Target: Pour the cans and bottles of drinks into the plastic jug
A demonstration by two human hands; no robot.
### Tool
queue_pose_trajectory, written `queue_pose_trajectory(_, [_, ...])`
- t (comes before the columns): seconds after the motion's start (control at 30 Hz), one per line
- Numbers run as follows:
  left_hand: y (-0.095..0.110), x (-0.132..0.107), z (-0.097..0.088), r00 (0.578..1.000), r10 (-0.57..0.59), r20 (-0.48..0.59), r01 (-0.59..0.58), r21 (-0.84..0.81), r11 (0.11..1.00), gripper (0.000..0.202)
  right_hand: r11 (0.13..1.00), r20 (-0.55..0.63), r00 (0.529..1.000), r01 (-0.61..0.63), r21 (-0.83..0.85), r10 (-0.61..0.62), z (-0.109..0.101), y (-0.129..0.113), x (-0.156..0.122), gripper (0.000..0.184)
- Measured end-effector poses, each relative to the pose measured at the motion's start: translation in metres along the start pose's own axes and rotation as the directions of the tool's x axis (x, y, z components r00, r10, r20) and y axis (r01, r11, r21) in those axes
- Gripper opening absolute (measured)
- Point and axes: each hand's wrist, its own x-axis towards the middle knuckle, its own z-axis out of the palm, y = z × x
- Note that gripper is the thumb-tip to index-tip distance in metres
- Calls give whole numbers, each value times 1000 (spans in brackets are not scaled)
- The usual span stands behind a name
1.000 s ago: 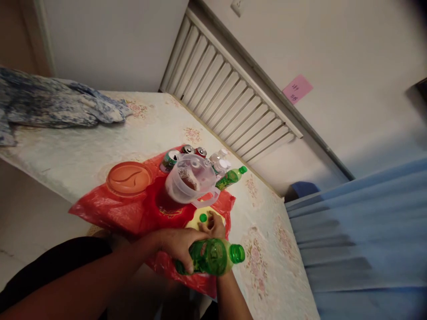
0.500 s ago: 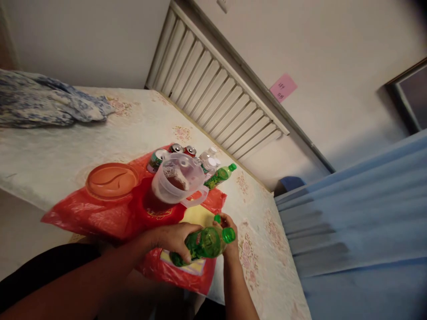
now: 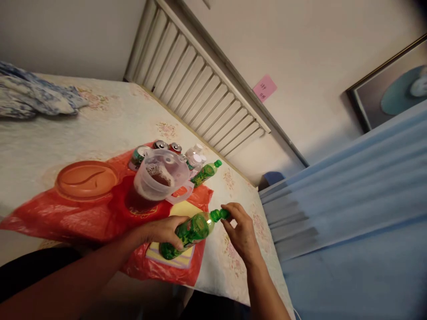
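Note:
My left hand (image 3: pixel 164 231) is wrapped round a green plastic bottle (image 3: pixel 196 229), tilted with its neck toward the right. At the bottle's mouth, the fingers of my right hand (image 3: pixel 242 229) pinch a green bottle cap (image 3: pixel 224 214). Whether the cap sits on the thread I cannot tell. Beyond my left hand stands a clear plastic jug (image 3: pixel 151 182) with foamy brown liquid in it. Under the bottle lies a yellow sheet or cloth (image 3: pixel 182 258), on a red plastic bag (image 3: pixel 90 220).
An orange lid (image 3: pixel 87 180) lies left of the jug. Behind the jug stand several drink cans (image 3: pixel 139 158), clear bottles (image 3: pixel 195 160) and another green bottle (image 3: pixel 207 172). A patterned cloth (image 3: pixel 36 95) lies at the table's far left. A radiator (image 3: pixel 196 80) and blue curtain (image 3: pixel 333 213) border the table (image 3: pixel 126 120).
My right hand has come out from behind the bottle and brought the cap to its mouth. The bottle remains in my left hand. The view has shifted to the right.

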Motion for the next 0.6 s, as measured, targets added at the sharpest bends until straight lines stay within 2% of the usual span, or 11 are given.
queue_pose_trajectory(0.17, [1, 0, -1, 1000, 0, -12, 1, 40, 999, 65, 999, 75, 997, 37, -1, -37, -13, -7, 8, 27])
queue_pose_trajectory(0.37, [9, -4, 2, 999, -27, -23, 27, 26, 999, 58, 990, 159, 984, -94, 108, 76, -20, -8, 18, 18])
queue_pose_trajectory(0.6, [15, -5, 2, 998, -42, -50, 46, 98, 994, 57, 983, 286, 955, -125, 133, 83, -22, -15, 26, 20])
